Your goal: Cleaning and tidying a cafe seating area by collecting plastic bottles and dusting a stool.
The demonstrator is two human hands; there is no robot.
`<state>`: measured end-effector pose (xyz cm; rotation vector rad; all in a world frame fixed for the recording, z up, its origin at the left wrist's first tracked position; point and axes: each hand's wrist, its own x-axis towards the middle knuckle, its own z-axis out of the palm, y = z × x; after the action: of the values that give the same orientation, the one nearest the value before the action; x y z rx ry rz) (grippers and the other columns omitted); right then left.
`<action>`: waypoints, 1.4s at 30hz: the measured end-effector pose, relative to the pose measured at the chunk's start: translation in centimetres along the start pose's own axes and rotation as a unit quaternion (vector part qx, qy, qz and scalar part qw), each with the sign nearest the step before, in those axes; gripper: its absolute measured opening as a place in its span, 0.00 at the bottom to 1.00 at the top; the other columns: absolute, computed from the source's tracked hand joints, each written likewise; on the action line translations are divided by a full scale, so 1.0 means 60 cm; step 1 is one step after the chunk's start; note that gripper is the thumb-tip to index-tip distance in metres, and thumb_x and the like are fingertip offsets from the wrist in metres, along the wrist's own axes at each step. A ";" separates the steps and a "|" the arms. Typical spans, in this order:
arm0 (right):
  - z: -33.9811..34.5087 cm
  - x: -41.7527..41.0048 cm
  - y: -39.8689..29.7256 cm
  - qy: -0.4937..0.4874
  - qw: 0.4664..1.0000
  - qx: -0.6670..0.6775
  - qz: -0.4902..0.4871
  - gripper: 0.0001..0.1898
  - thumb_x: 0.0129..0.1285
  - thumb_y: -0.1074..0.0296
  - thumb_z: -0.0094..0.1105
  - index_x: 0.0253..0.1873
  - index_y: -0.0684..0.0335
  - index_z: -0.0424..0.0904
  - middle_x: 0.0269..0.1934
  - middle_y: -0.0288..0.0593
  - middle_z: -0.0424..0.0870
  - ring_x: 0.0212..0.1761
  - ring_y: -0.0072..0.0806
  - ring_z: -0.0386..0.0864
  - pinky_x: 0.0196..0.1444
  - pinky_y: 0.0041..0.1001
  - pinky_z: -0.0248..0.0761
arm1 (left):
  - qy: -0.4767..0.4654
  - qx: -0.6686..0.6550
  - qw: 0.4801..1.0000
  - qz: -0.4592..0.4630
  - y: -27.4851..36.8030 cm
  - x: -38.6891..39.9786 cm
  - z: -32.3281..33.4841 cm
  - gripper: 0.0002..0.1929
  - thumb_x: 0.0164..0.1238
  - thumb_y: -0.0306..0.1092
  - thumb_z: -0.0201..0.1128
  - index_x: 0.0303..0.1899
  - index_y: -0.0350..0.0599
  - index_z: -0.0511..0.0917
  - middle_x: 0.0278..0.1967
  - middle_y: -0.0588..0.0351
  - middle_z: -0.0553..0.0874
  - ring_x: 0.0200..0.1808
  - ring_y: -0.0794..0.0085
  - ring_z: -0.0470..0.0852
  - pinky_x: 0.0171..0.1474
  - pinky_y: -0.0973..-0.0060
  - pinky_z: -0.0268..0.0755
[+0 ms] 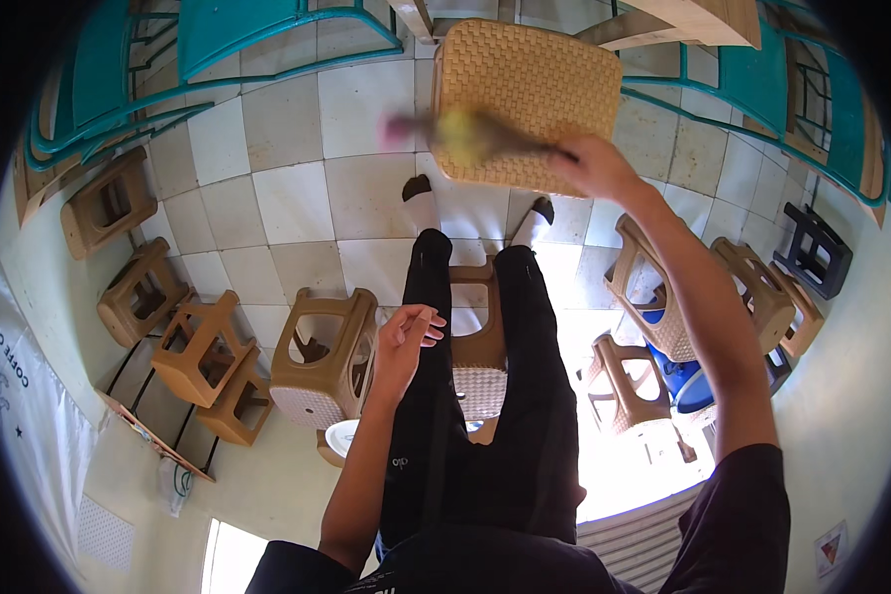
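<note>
My right hand (pixel 594 167) is closed around the thin dark handle of a long object (pixel 468 135), blurred, with a yellow-green middle and a pink tip; it looks like a duster, but the kind is hard to tell. It extends leftward over the woven-pattern top of a tan plastic stool (pixel 527 82). Whether it touches that top cannot be told. My left hand (pixel 408 338) hangs above my left thigh, holding nothing, its fingers loosely curled and partly apart.
A tan stool (pixel 479 386) shows between my legs. Brown plastic stools stand at left (pixel 323 356) and right (pixel 631 379), near a blue container (pixel 676 379). Teal metal-framed furniture (pixel 267 33) and a wooden table (pixel 713 22) line the far side of the tiled floor (pixel 289 200).
</note>
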<state>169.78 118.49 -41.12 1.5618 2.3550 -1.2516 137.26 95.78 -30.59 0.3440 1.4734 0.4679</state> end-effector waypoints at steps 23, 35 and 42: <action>0.468 -0.102 -0.146 0.258 0.871 0.294 0.298 0.15 0.76 0.61 0.44 0.48 0.71 0.71 0.38 0.70 0.80 0.44 0.67 0.78 0.42 0.56 0.69 | 0.000 0.053 0.999 -0.003 0.036 0.015 -0.025 0.14 0.77 0.40 0.56 0.48 0.38 0.79 0.41 0.54 0.87 0.39 0.74 0.85 0.45 0.76 0.76; 0.428 -0.077 -0.146 0.423 0.702 0.306 0.485 0.19 0.75 0.59 0.47 0.54 0.74 0.73 0.45 0.68 0.81 0.49 0.64 0.77 0.50 0.50 0.69 | -0.017 0.056 0.998 -0.002 0.043 -0.008 -0.011 0.14 0.78 0.40 0.56 0.48 0.38 0.79 0.41 0.53 0.87 0.39 0.73 0.85 0.45 0.76 0.76; 0.414 -0.078 -0.217 0.212 0.884 0.269 0.318 0.12 0.72 0.66 0.48 0.51 0.69 0.72 0.39 0.66 0.81 0.44 0.64 0.79 0.45 0.55 0.71 | 0.004 0.064 0.998 0.003 0.045 -0.003 -0.014 0.14 0.78 0.40 0.56 0.48 0.38 0.79 0.41 0.53 0.87 0.39 0.73 0.85 0.45 0.75 0.76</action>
<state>152.58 96.92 -47.95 2.7136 1.4203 -1.5533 136.18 97.97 -29.14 0.4478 1.5133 0.3811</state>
